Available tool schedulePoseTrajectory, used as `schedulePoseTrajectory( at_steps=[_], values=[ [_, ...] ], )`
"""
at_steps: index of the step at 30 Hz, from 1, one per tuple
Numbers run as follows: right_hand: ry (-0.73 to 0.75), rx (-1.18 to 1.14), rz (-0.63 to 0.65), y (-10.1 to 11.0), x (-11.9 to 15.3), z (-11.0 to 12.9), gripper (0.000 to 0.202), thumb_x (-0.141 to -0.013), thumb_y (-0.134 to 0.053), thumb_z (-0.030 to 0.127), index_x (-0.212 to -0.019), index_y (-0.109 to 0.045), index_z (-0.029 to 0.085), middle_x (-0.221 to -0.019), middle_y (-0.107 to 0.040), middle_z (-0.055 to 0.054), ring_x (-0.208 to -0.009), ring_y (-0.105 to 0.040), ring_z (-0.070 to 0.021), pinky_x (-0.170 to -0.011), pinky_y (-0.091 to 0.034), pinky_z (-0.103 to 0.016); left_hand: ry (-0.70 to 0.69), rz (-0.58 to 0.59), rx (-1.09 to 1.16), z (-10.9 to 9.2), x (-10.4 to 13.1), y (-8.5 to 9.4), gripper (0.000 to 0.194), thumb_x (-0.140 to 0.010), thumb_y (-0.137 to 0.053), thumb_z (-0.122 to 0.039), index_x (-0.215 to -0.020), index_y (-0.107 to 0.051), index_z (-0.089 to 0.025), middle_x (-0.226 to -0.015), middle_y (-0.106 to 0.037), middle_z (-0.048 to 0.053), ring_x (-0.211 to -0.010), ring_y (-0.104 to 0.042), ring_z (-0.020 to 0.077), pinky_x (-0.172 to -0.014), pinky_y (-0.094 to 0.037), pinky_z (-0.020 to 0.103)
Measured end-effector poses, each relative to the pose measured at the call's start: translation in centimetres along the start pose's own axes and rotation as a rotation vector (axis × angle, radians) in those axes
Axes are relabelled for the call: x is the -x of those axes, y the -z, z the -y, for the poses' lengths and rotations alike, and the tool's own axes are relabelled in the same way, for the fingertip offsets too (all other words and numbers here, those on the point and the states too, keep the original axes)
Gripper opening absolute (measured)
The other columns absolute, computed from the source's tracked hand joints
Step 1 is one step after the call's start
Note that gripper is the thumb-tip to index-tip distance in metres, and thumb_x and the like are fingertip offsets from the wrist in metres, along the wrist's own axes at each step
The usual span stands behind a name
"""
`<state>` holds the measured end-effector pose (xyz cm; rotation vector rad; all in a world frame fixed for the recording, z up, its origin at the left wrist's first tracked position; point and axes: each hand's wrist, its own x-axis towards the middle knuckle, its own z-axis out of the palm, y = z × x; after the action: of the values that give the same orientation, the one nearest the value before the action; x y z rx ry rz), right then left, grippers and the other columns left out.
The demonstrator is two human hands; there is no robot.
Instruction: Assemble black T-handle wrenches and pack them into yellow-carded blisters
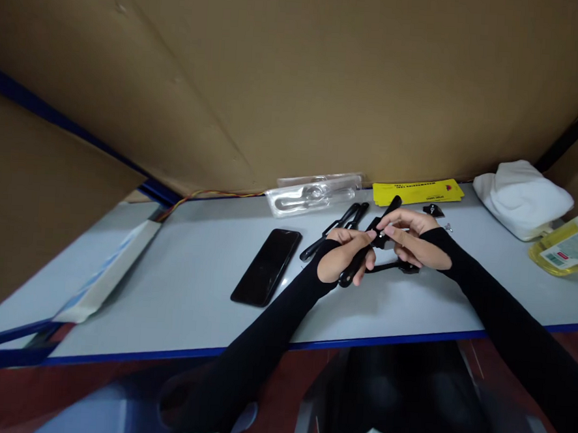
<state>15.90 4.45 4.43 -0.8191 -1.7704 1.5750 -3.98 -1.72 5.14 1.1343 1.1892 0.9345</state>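
My left hand (346, 254) grips a black tool handle (353, 267) just above the pale table (177, 288). My right hand (412, 237) pinches the small black part at the top of the same tool (380, 238), fingertips meeting those of the left hand. A second black handle of the tool sticks out beyond the hands (392, 204). Another black two-armed tool (337, 227) lies on the table just left of the hands. Both arms wear black sleeves.
A black phone (267, 266) lies face up to the left. A clear plastic package (314, 193), a yellow card (418, 192), a small black piece (433, 209) and a white cloth (520, 195) sit along the back. A yellow-labelled pack (568, 248) is at the right edge. Cardboard walls stand behind.
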Motion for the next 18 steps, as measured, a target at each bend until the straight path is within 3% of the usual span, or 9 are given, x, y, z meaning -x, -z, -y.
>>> schedulePoseTrajectory(
  at_steps=[3, 6, 8, 12, 15, 18],
  values=[
    [-0.022, -0.016, -0.180, -1.1, -0.1, -0.5, 0.067, -0.076, -0.088, 0.058, -0.123, -0.056, 0.023, -0.098, -0.066, -0.003, -0.064, -0.066, -0.0151, -0.029, -0.042, -0.018, -0.073, -0.123, 0.006, 0.5, -0.4, -0.5, 0.049, -0.081, -0.077, -0.061, -0.066, -0.066, -0.015, -0.052, -0.066, 0.004, -0.031, -0.055, 0.0134, -0.031, -0.035, 0.022],
    [0.001, 0.009, -0.276, -2.1, -0.4, -1.3, 0.063, -0.067, -0.095, 0.049, -0.114, -0.063, 0.023, -0.107, -0.069, -0.008, -0.081, -0.070, -0.0211, -0.032, -0.049, -0.019, -0.125, -0.190, 0.026, 1.2, -0.9, -1.1, 0.053, -0.080, -0.075, -0.068, -0.074, -0.067, -0.015, -0.056, -0.068, 0.004, -0.032, -0.058, 0.0156, -0.030, -0.037, 0.024],
    [0.059, 0.053, -0.347, -2.4, -0.4, -1.6, 0.050, -0.069, -0.093, 0.046, -0.107, -0.071, 0.022, -0.112, -0.071, -0.010, -0.089, -0.071, -0.0242, -0.035, -0.051, -0.020, -0.146, -0.204, 0.032, 1.3, -0.9, -1.4, 0.057, -0.079, -0.073, -0.072, -0.072, -0.066, -0.016, -0.054, -0.067, 0.004, -0.031, -0.057, 0.0158, -0.029, -0.037, 0.024],
    [0.180, 0.190, -0.427, -2.3, -0.4, -1.4, 0.027, -0.086, -0.076, 0.040, -0.105, -0.082, 0.022, -0.115, -0.073, -0.012, -0.095, -0.072, -0.0244, -0.039, -0.048, -0.020, -0.160, -0.227, -0.001, 1.0, -0.3, -1.7, 0.058, -0.086, -0.070, -0.070, -0.065, -0.064, -0.016, -0.051, -0.065, 0.004, -0.032, -0.058, 0.0147, -0.032, -0.038, 0.022],
    [0.223, 0.229, -0.418, -2.1, -0.1, -1.2, 0.025, -0.092, -0.067, 0.036, -0.105, -0.082, 0.020, -0.114, -0.073, -0.012, -0.091, -0.071, -0.0216, -0.043, -0.048, -0.020, -0.142, -0.254, -0.026, 1.0, -0.1, -1.7, 0.055, -0.091, -0.067, -0.067, -0.071, -0.068, -0.015, -0.047, -0.063, 0.002, -0.033, -0.058, 0.0149, -0.033, -0.038, 0.021],
    [0.223, 0.226, -0.425, -2.1, 0.0, -1.2, 0.031, -0.088, -0.070, 0.033, -0.116, -0.077, 0.021, -0.118, -0.072, -0.012, -0.091, -0.071, -0.0214, -0.041, -0.047, -0.019, -0.140, -0.251, -0.024, 1.4, -0.3, -1.9, 0.059, -0.090, -0.066, -0.069, -0.067, -0.067, -0.016, -0.047, -0.064, 0.004, -0.031, -0.056, 0.0143, -0.031, -0.036, 0.021]
  ],
)
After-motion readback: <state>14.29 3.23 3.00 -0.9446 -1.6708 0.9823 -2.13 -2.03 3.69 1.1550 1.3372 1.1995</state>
